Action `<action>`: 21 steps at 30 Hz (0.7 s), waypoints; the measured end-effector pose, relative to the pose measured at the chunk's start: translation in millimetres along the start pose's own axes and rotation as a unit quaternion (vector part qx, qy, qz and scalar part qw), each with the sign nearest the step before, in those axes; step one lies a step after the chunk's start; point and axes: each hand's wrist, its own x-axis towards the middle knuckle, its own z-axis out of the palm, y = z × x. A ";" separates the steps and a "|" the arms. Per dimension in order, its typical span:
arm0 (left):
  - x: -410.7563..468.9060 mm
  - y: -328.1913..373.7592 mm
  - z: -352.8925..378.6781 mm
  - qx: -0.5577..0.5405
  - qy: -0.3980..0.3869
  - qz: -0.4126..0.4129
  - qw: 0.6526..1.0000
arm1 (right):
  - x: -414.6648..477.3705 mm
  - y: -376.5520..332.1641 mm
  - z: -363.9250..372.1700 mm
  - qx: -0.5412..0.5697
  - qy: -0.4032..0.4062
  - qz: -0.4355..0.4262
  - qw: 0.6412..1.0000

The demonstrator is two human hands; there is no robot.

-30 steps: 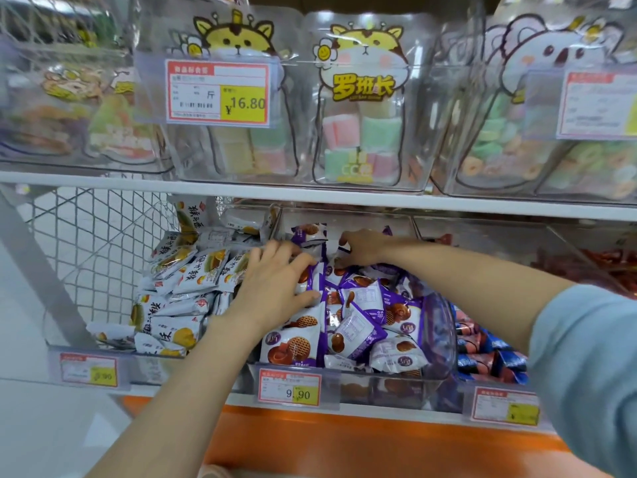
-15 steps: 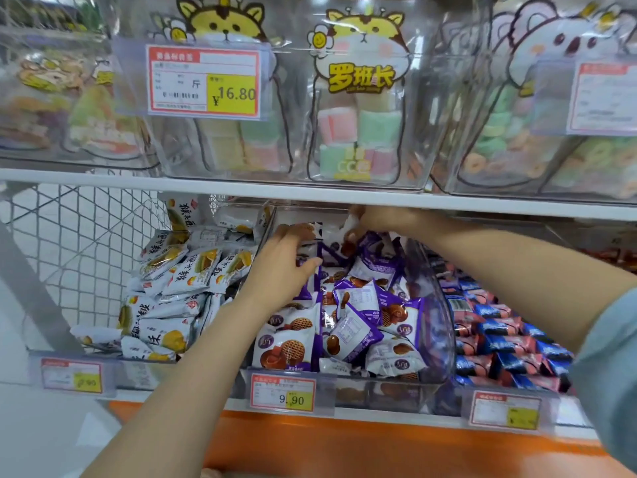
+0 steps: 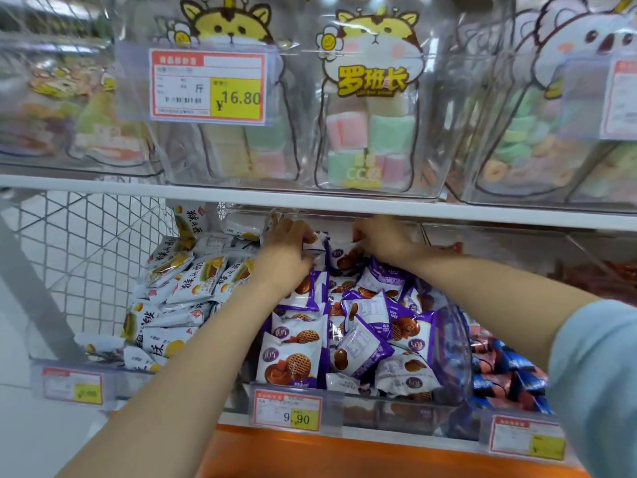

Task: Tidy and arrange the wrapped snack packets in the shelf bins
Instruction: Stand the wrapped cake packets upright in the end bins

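purple-and-white snack packets (image 3: 293, 360) lay heaped in the clear middle bin (image 3: 455, 346). they were glossy, crinkled, pillow-shaped wrappers printed with round brown waffle cakes, some flat and some tipped on edge. the bin was smooth transparent plastic with a rounded front corner. the left hand (image 3: 286, 257) reached to the back of that bin, its fingers curled round the top of one upright packet (image 3: 315, 244) and gripping it. the right hand (image 3: 382, 239) was at the back of the bin too, just right of the left hand, with its fingers bent down into the heap. its fingertips were hidden, so i could not tell whether they held a packet. left of the bin, white packets (image 3: 193, 281) with orange-yellow prints were piled loosely, and beyond them stood a white wire mesh (image 3: 86, 253) of diamond openings. right of the bin lay shiny blue-and-red packets (image 3: 506, 367). a flat white shelf board (image 3: 482, 212) ran just above the bin's back. a red-bordered price tag (image 3: 287, 410) with a yellow panel reading 9.90 was fixed to the bin's front edge.
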 end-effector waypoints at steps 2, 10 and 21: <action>16.9 -2.3 3.8 0.061 -0.041 0.000 0.997 | -0.4 -0.2 -3.3 -0.069 -0.001 -0.040 0.997; 55.3 -12.1 11.3 0.226 -0.157 0.038 0.961 | 6.9 6.2 -6.1 -0.146 -0.036 -0.085 0.985; 38.4 -3.8 -6.6 0.020 -0.093 0.024 0.995 | 1.8 11.8 -12.9 -0.072 0.001 -0.080 0.994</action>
